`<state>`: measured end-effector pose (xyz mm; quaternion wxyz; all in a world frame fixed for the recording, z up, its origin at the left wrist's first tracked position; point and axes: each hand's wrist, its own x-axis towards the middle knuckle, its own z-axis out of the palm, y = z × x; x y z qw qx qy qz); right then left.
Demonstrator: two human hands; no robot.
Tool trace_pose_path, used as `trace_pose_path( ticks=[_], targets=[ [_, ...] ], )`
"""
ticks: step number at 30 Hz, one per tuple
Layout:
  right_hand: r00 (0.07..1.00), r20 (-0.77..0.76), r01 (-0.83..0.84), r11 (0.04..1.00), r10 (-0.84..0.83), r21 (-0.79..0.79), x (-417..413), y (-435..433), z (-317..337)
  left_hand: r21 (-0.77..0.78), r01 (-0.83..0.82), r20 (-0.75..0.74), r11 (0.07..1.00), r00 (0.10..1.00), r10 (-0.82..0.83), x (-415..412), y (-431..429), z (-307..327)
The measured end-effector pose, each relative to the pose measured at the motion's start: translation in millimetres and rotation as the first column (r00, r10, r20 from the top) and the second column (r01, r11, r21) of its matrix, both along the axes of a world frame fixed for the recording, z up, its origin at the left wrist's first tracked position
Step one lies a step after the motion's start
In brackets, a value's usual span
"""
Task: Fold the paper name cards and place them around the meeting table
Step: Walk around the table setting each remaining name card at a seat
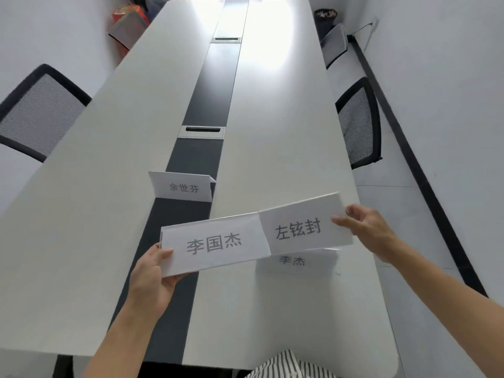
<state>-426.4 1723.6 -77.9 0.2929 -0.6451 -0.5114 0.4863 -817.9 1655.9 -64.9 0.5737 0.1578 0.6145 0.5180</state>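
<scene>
Left grip [151,279] pinching left card [212,244] corner, right grip [365,227] pinching right card [300,227] end

Bright overhead glare, warped edges

The third card [296,264] lies on the desk [272,132] with its top hidden behind the right card [305,227], pinched in the right hand [368,230]. The left hand [151,279] grips the left card [212,245], its fingers mostly out of sight behind the paper. The desk's far end and the left chair [35,113] run out of view. What the far bin [326,16] holds is too small to tell; the red heap [128,20] in the corner is blurred.
</scene>
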Motion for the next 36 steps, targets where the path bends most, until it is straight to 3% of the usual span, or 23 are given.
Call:
trace_pose_path(
  ticks=[5,10,16,25,29,36],
  targets=[
    [0.977,-0.195,0.087,0.996,-0.088,-0.013,-16.5,2.1,26.6,0.087,-0.160,-0.070,0.983,0.984,0.167,-9.2,-31.1,19.3],
    [0.953,-0.300,-0.050,0.999,0.044,-0.012,-37.7,-17.2,35.3,0.131,-0.332,-0.083,0.934,0.935,0.344,-6.1,-100.1,31.1],
    [0.914,-0.377,-0.212,0.970,0.154,-0.119,-52.9,-75.9,18.2,0.109,-0.534,-0.053,0.838,0.839,0.541,32.8,-232.6,30.2],
    [0.840,-0.427,-0.474,0.835,0.334,-0.280,-120.5,-192.9,-12.5,0.044,-0.851,-0.163,0.523,0.510,0.845,61.8,-447.3,43.2],
    [0.777,-0.421,-0.602,0.748,0.468,-0.278,-164.1,-251.7,-10.9,0.027,-0.922,-0.162,0.387,0.378,0.912,57.5,-521.0,36.9],
    [0.697,-0.410,-0.708,0.655,0.588,-0.263,-254.4,-364.0,-4.0,0.040,-0.973,-0.141,0.227,0.219,0.966,28.7,-657.6,36.1]
  ],
)
